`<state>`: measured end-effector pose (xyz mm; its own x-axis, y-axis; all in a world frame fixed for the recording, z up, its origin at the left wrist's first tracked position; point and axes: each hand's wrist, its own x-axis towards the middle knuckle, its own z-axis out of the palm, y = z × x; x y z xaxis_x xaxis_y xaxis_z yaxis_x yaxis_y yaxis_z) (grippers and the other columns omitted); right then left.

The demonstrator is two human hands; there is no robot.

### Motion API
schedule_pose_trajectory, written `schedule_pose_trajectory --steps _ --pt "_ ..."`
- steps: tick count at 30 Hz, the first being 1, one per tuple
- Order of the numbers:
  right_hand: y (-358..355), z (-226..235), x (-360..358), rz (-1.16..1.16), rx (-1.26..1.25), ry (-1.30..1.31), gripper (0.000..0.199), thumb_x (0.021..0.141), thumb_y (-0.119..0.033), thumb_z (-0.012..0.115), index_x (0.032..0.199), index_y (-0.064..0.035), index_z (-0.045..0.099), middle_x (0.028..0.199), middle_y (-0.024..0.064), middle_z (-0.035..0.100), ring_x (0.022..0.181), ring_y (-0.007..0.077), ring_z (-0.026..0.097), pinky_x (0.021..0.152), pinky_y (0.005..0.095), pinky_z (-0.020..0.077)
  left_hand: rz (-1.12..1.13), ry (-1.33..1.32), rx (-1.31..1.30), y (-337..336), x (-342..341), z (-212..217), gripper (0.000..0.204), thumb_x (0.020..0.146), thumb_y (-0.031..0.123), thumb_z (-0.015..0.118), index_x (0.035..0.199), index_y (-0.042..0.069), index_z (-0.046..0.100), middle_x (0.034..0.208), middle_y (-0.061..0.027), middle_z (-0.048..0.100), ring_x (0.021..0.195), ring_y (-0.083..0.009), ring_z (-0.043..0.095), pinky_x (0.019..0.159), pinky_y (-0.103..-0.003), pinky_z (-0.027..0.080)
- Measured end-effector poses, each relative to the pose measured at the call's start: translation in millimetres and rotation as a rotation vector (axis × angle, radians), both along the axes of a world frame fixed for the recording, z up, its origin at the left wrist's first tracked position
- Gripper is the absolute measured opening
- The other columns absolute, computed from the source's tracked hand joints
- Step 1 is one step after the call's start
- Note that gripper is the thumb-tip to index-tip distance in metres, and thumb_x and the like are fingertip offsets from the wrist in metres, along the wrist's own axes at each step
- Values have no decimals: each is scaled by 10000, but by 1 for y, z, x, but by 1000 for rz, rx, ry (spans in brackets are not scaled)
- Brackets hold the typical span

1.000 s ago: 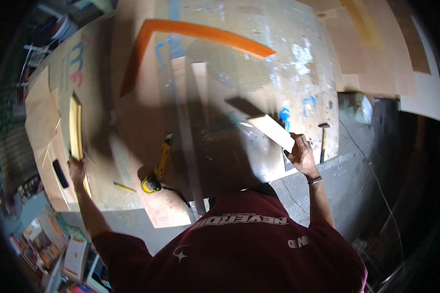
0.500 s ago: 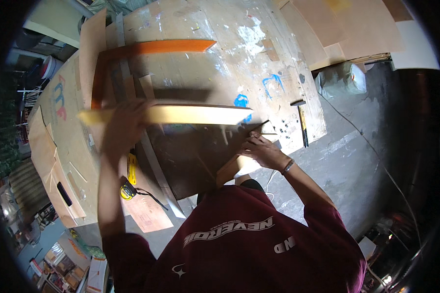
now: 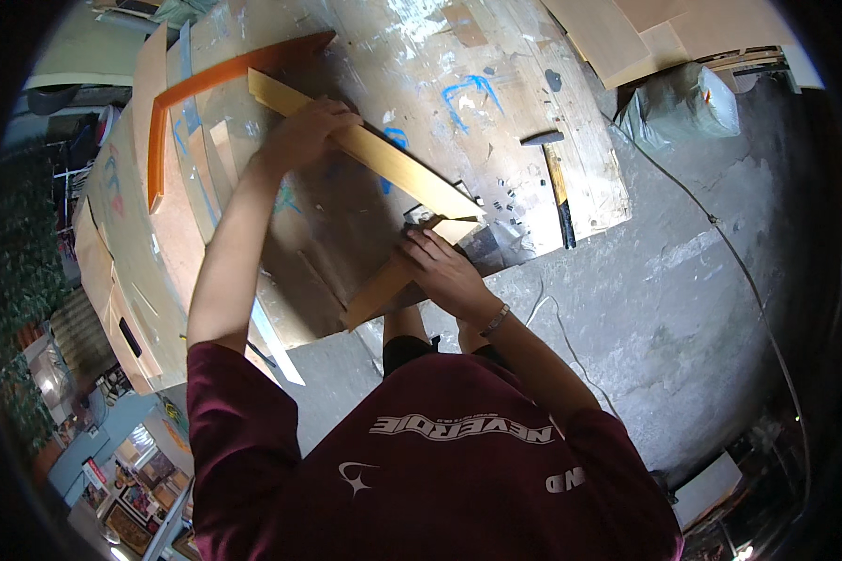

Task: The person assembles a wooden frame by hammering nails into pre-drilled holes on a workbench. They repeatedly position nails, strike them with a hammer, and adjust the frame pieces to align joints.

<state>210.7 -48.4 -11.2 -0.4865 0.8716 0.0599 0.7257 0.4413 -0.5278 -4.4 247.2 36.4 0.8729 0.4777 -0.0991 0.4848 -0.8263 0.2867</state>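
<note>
My left hand grips a pale gold wooden moulding strip near its far end. The strip slants down to the right across the work table. At its near right tip it comes up to the end of a second pale moulding strip, forming a corner. Closed over that second strip, close to the corner, is my right hand; its fingertips are partly hidden. Whether the two mitred ends touch cannot be made out. An orange-brown L-shaped frame piece lies beyond my left hand.
A hammer lies on the paint-stained work table at the right, by several small dark bits. A wrapped bundle stands past the table's right edge. A cable runs over the grey floor.
The strip in my left hand has swung from level to a slant, its right end now down at the second strip's end. The view has shifted, and my left arm now covers the tape measure's place.
</note>
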Motion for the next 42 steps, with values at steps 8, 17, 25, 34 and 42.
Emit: schedule_pose_trajectory --steps 8,17,25,34,42 --pt "-25 6 44 -277 169 317 354 893 -95 680 1245 -94 721 1288 127 656 1061 293 636 883 433 464 49 110 315 -4 -19 -31 505 854 14 685 1339 154 688 1355 -92 658 1323 -316 571 1158 -459 430" --pt "98 14 76 -231 10 115 409 937 -326 759 1187 -15 670 1054 182 679 934 371 706 805 455 564 517 -224 42 -263 45 -49 746 789 321 847 1486 282 585 1382 -160 626 1222 -396 607 1055 -511 481" --pt "103 4 50 -178 -4 -56 410 881 -314 781 1098 -18 597 641 193 678 631 387 727 623 452 608 642 -173 -33 -312 46 -55 776 753 131 756 1474 380 611 1438 -119 601 1242 -330 623 1050 -483 498" --pt "39 15 54 -433 62 100 433 876 -336 807 1070 -6 605 714 210 710 572 350 725 528 435 587 542 -60 -65 -316 13 -48 759 838 7 695 1452 444 610 1498 -44 590 1362 -307 575 1100 -527 467" --pt "90 -1 43 -552 58 -4 492 887 -407 840 1016 37 671 690 195 687 578 321 704 550 391 542 560 -187 58 -298 22 -63 725 809 74 689 1453 400 619 1397 -75 627 1227 -312 614 1033 -482 495"
